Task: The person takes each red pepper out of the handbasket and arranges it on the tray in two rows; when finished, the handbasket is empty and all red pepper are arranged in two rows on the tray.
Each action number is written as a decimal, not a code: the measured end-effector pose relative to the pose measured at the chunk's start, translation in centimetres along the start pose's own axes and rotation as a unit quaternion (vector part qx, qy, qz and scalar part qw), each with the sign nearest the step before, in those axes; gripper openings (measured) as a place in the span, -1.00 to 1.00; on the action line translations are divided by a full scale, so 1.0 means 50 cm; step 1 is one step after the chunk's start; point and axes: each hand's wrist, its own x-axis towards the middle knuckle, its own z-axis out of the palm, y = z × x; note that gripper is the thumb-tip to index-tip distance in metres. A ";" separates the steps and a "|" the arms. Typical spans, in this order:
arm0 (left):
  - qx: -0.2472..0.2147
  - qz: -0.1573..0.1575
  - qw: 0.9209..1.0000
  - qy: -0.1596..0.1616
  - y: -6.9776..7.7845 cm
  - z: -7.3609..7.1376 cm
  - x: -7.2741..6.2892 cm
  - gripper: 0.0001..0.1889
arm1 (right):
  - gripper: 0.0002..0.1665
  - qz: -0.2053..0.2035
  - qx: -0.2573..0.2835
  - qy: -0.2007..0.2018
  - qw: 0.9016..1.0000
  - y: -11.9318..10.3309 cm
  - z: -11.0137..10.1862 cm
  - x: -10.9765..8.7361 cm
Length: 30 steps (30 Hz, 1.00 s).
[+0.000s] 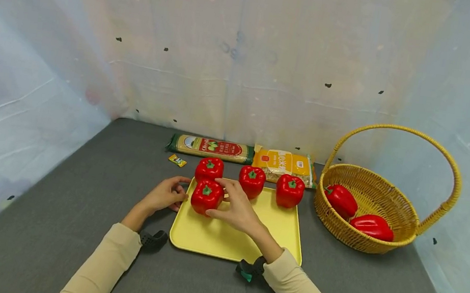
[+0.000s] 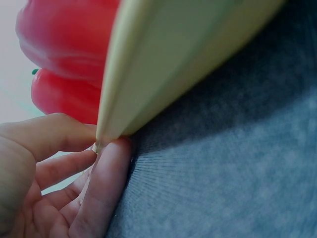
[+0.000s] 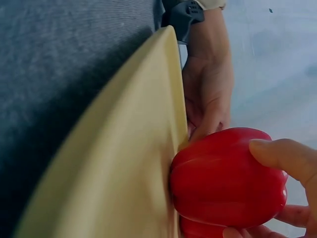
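On a yellow tray (image 1: 227, 242) stand several red bell peppers with green stems. My right hand (image 1: 239, 210) holds the front-left bell pepper (image 1: 206, 198) between thumb and fingers; in the right wrist view this bell pepper (image 3: 223, 178) sits against the tray (image 3: 148, 163). With my left hand (image 1: 166, 193) I pinch the tray's left rim, the thumb and fingers on either side of the edge (image 2: 111, 99) in the left wrist view. Behind the held one is another bell pepper (image 1: 208, 169). Two more, a middle bell pepper (image 1: 251, 182) and a right bell pepper (image 1: 289, 192), stand along the back.
A wicker basket (image 1: 332, 223) with a tall handle stands at the right, two red peppers (image 1: 341, 201) inside. Behind the tray lie a pasta pack (image 1: 212, 148) and a yellow food bag (image 1: 283, 165). A small yellow packet (image 1: 177, 160) lies back left on the grey table (image 1: 77, 195).
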 end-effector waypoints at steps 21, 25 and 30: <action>0.007 -0.013 1.000 0.003 -0.005 0.001 0.004 -0.50 | -0.14 -0.026 0.085 -0.007 0.996 0.010 0.032 0.000; 0.007 -0.015 1.000 0.007 -0.005 0.002 0.004 -0.49 | -0.13 -0.024 0.072 -0.010 0.997 0.009 0.034 0.001; 0.007 -0.014 1.000 0.007 -0.003 0.001 0.003 -0.50 | -0.10 -0.028 0.064 -0.009 0.998 0.012 0.034 0.003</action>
